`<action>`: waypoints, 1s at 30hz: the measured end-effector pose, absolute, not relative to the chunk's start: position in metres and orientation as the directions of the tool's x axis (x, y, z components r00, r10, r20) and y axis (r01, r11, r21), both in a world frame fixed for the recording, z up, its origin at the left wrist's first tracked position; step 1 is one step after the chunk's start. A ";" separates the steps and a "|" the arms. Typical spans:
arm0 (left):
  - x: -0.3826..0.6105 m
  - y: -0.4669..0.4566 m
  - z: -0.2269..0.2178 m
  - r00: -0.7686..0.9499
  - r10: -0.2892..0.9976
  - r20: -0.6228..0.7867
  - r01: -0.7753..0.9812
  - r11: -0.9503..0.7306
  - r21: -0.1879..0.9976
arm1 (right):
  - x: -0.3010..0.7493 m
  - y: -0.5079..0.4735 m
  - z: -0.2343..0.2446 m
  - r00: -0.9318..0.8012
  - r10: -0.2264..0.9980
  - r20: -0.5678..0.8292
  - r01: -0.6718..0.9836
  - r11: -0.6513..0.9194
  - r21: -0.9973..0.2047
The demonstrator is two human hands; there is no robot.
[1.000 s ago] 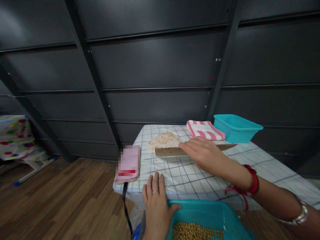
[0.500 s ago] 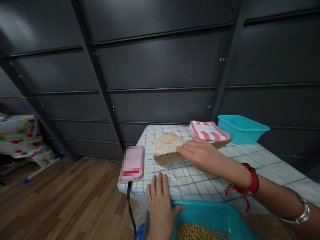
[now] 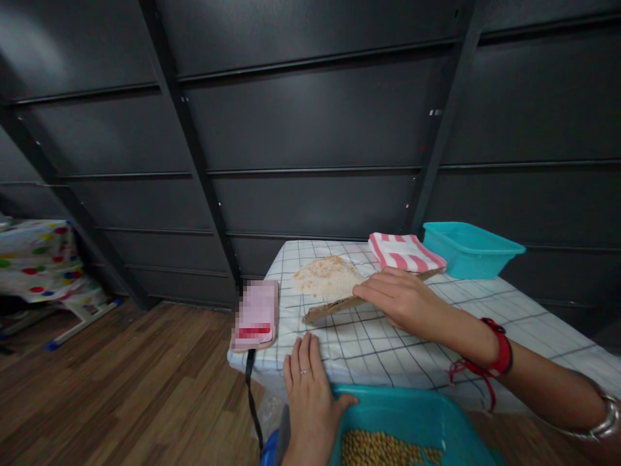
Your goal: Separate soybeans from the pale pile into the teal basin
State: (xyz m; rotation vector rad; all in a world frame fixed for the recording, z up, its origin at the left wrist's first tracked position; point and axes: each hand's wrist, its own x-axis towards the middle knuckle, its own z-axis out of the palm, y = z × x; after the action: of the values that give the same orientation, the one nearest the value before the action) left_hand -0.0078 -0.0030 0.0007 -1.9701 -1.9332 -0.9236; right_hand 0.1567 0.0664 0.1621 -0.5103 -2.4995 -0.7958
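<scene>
My right hand (image 3: 405,298) grips a strip of cardboard (image 3: 334,309) by its upper edge, and the strip slants across the table. Just behind it, a low heap of pale grains (image 3: 327,277) with yellowish bits on top spreads over the checked tablecloth (image 3: 359,353). Fingers stretched out, my left hand (image 3: 310,395) lies flat at the table's front edge. Its thumb rests at the rim of a teal bin (image 3: 398,401), which sits below the edge and holds yellow-brown beans (image 3: 383,448).
A pink phone (image 3: 255,314) with a black strap (image 3: 251,395) lies at the left corner. Behind my right hand are a folded pink-striped towel (image 3: 406,252) and a turquoise basin (image 3: 473,251). A dark panelled wall (image 3: 315,129) stands behind the table.
My right hand has shifted slightly right with the cardboard strip, whose left end has come nearer to me. My left hand keeps its place on the cloth.
</scene>
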 end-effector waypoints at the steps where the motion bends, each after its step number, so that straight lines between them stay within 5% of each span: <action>1: -0.008 -0.003 0.001 -0.070 0.812 0.580 0.961 -0.102 0.259 | 0.156 0.066 0.162 -0.826 0.206 0.524 0.468 0.770 0.435; 11: -0.013 -0.002 -0.004 -0.027 0.800 0.600 0.965 -0.136 0.225 | 0.177 0.068 0.169 -0.837 0.285 0.467 0.439 0.859 0.262; 21: -0.012 -0.001 -0.005 -0.026 0.808 0.589 0.960 -0.143 0.239 | 0.187 0.065 0.167 -0.783 0.300 0.545 0.510 0.810 0.288; 30: -0.006 -0.002 0.000 -0.068 0.788 0.612 0.967 -0.099 0.235 | 0.181 0.068 0.168 -0.835 0.301 0.460 0.431 0.879 0.206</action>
State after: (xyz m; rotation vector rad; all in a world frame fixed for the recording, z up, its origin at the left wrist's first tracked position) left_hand -0.0064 -0.0018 -0.0003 -1.9309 -1.8968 -0.9279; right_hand 0.1807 0.0683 0.1675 -0.5377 -2.6266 -0.4237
